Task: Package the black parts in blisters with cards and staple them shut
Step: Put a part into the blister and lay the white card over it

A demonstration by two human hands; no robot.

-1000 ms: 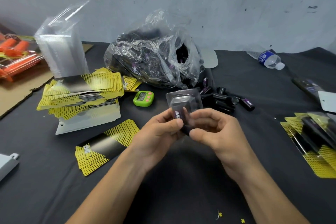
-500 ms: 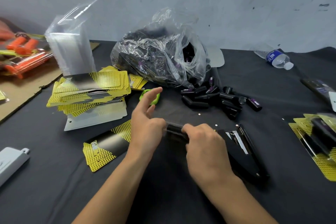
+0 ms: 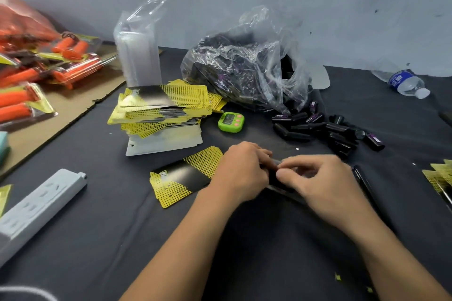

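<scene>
Low over the dark table (image 3: pixel 244 239), a person's left hand (image 3: pixel 242 173) and right hand (image 3: pixel 320 183) close on a clear blister (image 3: pixel 283 192) with a black part (image 3: pixel 272 176) in it. The left fingers curl over it from one side, while the right thumb and fingertips pinch it from the other. The blister sits on or just above the cloth between the hands and is largely hidden by them. Its one visible edge runs left to right, slanting toward the camera on the right, so the long axis appears to lie across the table. Which end leads cannot be told.

This pack looks midway: the part is in, but no card or staple shows. A loose card (image 3: pixel 186 178) lies flat just beside the left hand, probably next to go in. A dark bar, likely the stapler (image 3: pixel 363 179), lies just beside the right hand. Finished packs (image 3: pixel 440 178) show at the right edge and a power strip (image 3: pixel 41 205) at the left.

Farther back are a green timer (image 3: pixel 230 121), spilled parts (image 3: pixel 330 129) and a tall card stack (image 3: pixel 161 107). Behind them, a sleeve of empty blisters (image 3: pixel 138 56) and a full bag (image 3: pixel 244 68) of parts suggest most of the job remains. A bottle (image 3: pixel 406 82) lies by the wall.
</scene>
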